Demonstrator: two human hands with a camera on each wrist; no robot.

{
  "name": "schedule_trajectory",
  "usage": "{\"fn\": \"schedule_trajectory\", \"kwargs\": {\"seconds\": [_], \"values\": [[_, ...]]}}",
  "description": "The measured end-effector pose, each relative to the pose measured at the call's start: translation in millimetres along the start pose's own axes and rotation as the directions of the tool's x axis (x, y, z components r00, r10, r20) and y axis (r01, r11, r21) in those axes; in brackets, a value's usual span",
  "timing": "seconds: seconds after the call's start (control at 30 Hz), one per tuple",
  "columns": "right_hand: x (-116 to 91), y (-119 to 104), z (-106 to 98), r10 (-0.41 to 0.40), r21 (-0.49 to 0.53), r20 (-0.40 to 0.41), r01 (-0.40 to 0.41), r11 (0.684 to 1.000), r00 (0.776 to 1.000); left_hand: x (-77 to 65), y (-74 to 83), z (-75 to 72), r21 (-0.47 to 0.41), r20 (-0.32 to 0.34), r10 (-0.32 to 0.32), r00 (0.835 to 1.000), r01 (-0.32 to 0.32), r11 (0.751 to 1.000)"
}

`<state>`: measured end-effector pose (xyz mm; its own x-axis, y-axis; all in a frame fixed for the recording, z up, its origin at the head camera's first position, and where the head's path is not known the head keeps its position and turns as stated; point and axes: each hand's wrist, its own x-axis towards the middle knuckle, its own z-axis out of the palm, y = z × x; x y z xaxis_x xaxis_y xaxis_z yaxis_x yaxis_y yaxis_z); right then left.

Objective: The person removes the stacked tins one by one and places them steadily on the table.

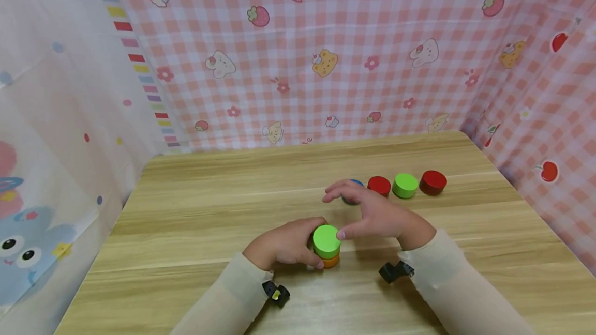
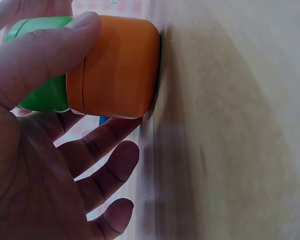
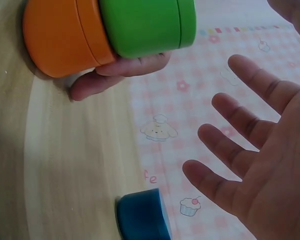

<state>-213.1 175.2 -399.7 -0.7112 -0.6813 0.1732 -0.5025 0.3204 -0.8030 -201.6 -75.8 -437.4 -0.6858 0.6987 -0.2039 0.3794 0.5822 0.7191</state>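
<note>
A green round tub (image 1: 326,241) stands on top of an orange round tub (image 1: 331,262), which rests upright on the table. My left hand (image 1: 291,242) holds this stack from the left, its thumb lying across the seam between the two tubs and fingers behind. The lower fingers of that hand are loosely bent in the left wrist view. To the right of the stack is my right hand (image 1: 374,213), fingers spread and holding nothing. The right wrist view shows it apart from the green tub (image 3: 147,25).
Farther back on the wooden table (image 1: 209,195) is a row: a blue round piece (image 3: 142,215) partly hidden by my right hand in the head view, a red one (image 1: 379,185), a green one (image 1: 405,185) and another red one (image 1: 433,182). Patterned cloth (image 1: 298,66) hangs behind.
</note>
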Motion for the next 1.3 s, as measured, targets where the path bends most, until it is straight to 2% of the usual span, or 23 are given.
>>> {"fn": "schedule_trajectory", "kwargs": {"seconds": [0.23, 0.5, 0.77, 1.1, 1.3], "values": [[1.2, 0.9, 5.6, -0.008, 0.014, 0.069, 0.007, 1.0, 0.998, -0.4, -0.5, 0.3, -0.007, -0.001, 0.005, 1.0, -0.005, 1.0], [2.3, -2.1, 10.4, 0.034, 0.005, 0.15, -0.035, 0.999, 0.988, -0.4, 0.3, -0.2, -0.025, 0.011, 0.013, 1.0, -0.013, 1.0], [4.2, 2.2, 13.7, 0.073, -0.069, 0.189, -0.06, 0.996, 0.979, -1.3, 0.0, -0.7, -0.052, 0.017, 0.015, 1.0, -0.014, 0.999], [5.1, 2.2, 17.5, 0.106, -0.06, 0.209, -0.095, 0.994, 0.972, -0.6, -1.6, -0.1, -0.051, 0.009, 0.031, 0.999, -0.031, 0.998], [5.0, 5.9, 19.8, 0.1, -0.057, 0.222, -0.089, 0.994, 0.97, 0.0, -1.9, -0.1, -0.1, 0.015, 0.019, 1.0, -0.017, 0.995]]}}
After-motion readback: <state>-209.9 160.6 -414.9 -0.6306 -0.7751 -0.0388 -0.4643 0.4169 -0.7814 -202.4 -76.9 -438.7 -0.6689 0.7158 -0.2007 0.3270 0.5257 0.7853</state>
